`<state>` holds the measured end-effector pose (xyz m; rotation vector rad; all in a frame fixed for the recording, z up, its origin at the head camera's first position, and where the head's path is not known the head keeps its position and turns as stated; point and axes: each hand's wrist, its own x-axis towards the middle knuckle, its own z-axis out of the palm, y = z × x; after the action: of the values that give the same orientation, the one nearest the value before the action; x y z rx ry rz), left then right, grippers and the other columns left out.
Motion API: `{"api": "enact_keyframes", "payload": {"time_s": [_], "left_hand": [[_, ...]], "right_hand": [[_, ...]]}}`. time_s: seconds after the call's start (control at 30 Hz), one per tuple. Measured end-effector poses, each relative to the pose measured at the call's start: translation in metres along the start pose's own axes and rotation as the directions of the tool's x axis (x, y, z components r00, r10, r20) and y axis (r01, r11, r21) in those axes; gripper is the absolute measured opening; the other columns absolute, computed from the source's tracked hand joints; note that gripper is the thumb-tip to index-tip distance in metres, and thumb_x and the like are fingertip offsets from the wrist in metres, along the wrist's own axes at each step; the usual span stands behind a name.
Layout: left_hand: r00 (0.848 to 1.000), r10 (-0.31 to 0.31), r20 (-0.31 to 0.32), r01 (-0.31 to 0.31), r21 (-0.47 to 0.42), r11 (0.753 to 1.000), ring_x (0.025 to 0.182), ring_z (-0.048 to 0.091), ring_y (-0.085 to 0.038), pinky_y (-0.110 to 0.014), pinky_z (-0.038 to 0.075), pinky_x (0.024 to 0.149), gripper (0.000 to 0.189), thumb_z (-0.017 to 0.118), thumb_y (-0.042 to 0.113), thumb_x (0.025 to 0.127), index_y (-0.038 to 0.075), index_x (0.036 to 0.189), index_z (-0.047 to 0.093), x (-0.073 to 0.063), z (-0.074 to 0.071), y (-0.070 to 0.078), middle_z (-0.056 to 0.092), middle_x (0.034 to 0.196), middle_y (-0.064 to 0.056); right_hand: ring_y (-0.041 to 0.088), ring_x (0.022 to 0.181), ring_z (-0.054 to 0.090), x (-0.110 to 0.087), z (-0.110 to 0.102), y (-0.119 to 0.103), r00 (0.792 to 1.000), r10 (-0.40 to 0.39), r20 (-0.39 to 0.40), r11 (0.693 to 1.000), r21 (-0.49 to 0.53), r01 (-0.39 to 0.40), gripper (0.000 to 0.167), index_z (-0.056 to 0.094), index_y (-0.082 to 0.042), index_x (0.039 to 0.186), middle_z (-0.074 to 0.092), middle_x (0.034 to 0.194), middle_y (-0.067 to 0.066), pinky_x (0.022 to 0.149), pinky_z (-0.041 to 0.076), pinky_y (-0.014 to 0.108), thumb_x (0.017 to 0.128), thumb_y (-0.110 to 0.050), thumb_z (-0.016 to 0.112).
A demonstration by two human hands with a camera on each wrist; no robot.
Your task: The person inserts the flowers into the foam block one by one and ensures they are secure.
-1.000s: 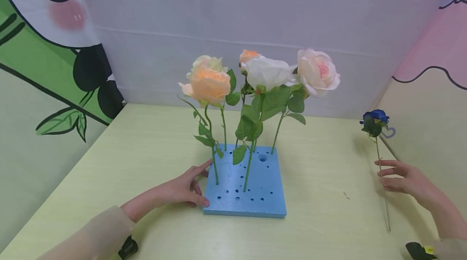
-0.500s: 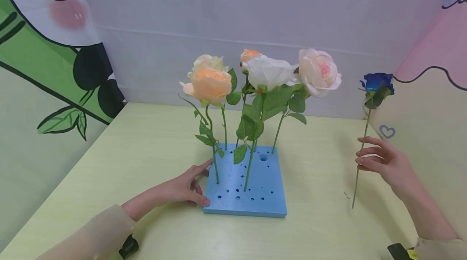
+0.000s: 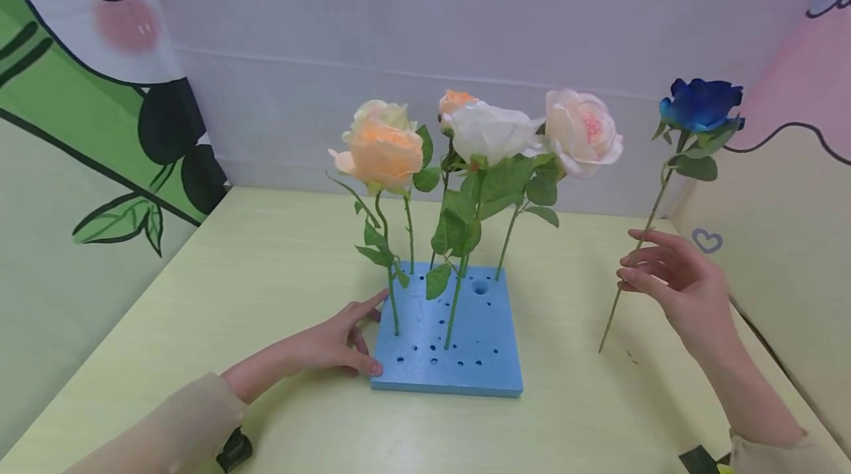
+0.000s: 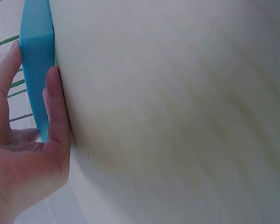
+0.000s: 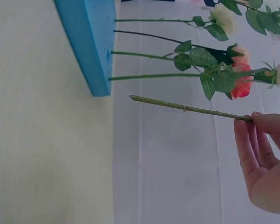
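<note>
My right hand (image 3: 685, 289) pinches the stem of a blue artificial rose (image 3: 701, 105) between thumb and fingertips. Its bloom is up, leaning right, and the bare stem end points down-left above the table. In the right wrist view, that stem (image 5: 186, 108) ends a little short of the blue board (image 5: 86, 51). On the left edge of the pegboard-like block (image 3: 479, 378), my left hand (image 3: 326, 345) rests with its fingers spread and thumb at the near corner. Standing in the holes are a peach rose (image 3: 382, 153), a white rose (image 3: 488, 131), a pale pink rose (image 3: 585, 131) and others behind.
Several small holes and one larger hole (image 3: 480, 287) show in the block's top. A tiny brown scrap (image 3: 631, 357) lies on the pale table (image 3: 266, 252). White cloth (image 3: 399, 16) hangs behind, and printed panels flank both sides.
My right hand has lifted the blue rose from low at the right and carried it up and left, its bloom now upright. The left hand and the block stay in place.
</note>
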<state>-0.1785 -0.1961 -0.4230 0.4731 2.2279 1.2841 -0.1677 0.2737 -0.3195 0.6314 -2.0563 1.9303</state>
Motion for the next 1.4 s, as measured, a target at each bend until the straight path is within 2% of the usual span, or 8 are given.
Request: {"api": "enact_keyframes", "payload": {"time_s": [0.1, 0.23, 0.67, 0.9, 1.17, 1.27, 1.4], "left_hand": [[1.0, 0.001, 0.0, -0.001, 0.0, 1.0, 0.087, 0.059, -0.02, -0.032, 0.058, 0.069, 0.115, 0.085, 0.028, 0.078, 0.025, 0.161, 0.005, 0.0, 0.0, 0.0, 0.029, 0.149, -0.019], [1.0, 0.005, 0.003, -0.005, -0.005, 1.0, 0.086, 0.059, -0.021, -0.032, 0.058, 0.069, 0.115, 0.085, 0.028, 0.078, 0.025, 0.161, 0.005, 0.001, 0.0, 0.0, 0.029, 0.149, -0.019], [1.0, 0.011, 0.005, -0.011, -0.004, 1.0, 0.086, 0.06, -0.02, -0.032, 0.058, 0.068, 0.115, 0.085, 0.027, 0.078, 0.023, 0.161, 0.005, 0.002, 0.001, -0.004, 0.029, 0.149, -0.021], [1.0, 0.011, 0.006, -0.011, 0.001, 1.0, 0.086, 0.059, -0.02, -0.031, 0.058, 0.068, 0.115, 0.085, 0.027, 0.078, 0.023, 0.161, 0.005, 0.002, 0.001, -0.003, 0.028, 0.15, -0.021], [1.0, 0.014, 0.009, -0.014, -0.003, 1.0, 0.086, 0.059, -0.021, -0.031, 0.058, 0.068, 0.115, 0.085, 0.026, 0.078, 0.023, 0.161, 0.005, 0.002, 0.001, -0.003, 0.028, 0.15, -0.021], [1.0, 0.017, 0.01, -0.017, -0.003, 1.0, 0.086, 0.059, -0.021, -0.032, 0.058, 0.068, 0.114, 0.085, 0.027, 0.078, 0.023, 0.161, 0.005, 0.002, 0.0, -0.003, 0.028, 0.15, -0.021], [1.0, 0.018, 0.015, -0.018, -0.005, 1.0, 0.086, 0.059, -0.021, -0.032, 0.058, 0.068, 0.114, 0.084, 0.027, 0.079, 0.024, 0.161, 0.005, 0.002, 0.0, -0.002, 0.028, 0.15, -0.021]], "right_hand": [[0.013, 0.082, 0.074, 0.002, 0.013, -0.005, 0.999, -0.041, 0.029, 0.999, 0.033, 0.04, 0.049, 0.052, 0.009, 0.132, 0.071, 0.095, 0.005, 0.072, 0.061, 0.027, 0.085, 0.023, 0.057], [0.013, 0.081, 0.073, 0.002, 0.03, -0.01, 0.997, -0.053, 0.056, 0.998, 0.04, 0.051, 0.048, 0.055, 0.006, 0.131, 0.071, 0.095, 0.004, 0.073, 0.061, 0.027, 0.086, 0.022, 0.057], [0.013, 0.081, 0.072, 0.005, 0.068, -0.007, 0.998, -0.045, 0.038, 0.999, -0.03, 0.046, 0.043, 0.051, 0.013, 0.128, 0.072, 0.094, -0.002, 0.075, 0.061, 0.029, 0.086, 0.017, 0.062], [0.014, 0.082, 0.072, 0.006, 0.087, -0.001, 0.991, -0.122, 0.06, 0.992, -0.03, 0.124, 0.04, 0.053, 0.014, 0.124, 0.073, 0.095, -0.002, 0.073, 0.061, 0.029, 0.085, 0.018, 0.062], [0.012, 0.083, 0.073, 0.008, 0.102, 0.008, 0.989, -0.117, 0.095, 0.984, -0.124, 0.128, 0.034, 0.056, 0.009, 0.123, 0.073, 0.097, -0.007, 0.072, 0.061, 0.027, 0.089, 0.01, 0.064], [0.012, 0.082, 0.072, 0.009, 0.105, 0.012, 0.987, -0.127, 0.097, 0.968, -0.206, 0.145, 0.031, 0.06, 0.005, 0.12, 0.072, 0.1, -0.012, 0.071, 0.061, 0.025, 0.089, 0.008, 0.064], [0.006, 0.08, 0.071, 0.009, 0.111, 0.016, 0.984, -0.149, 0.1, 0.938, -0.299, 0.173, 0.029, 0.064, -0.002, 0.117, 0.073, 0.098, -0.008, 0.069, 0.06, 0.023, 0.09, 0.006, 0.066]]}}
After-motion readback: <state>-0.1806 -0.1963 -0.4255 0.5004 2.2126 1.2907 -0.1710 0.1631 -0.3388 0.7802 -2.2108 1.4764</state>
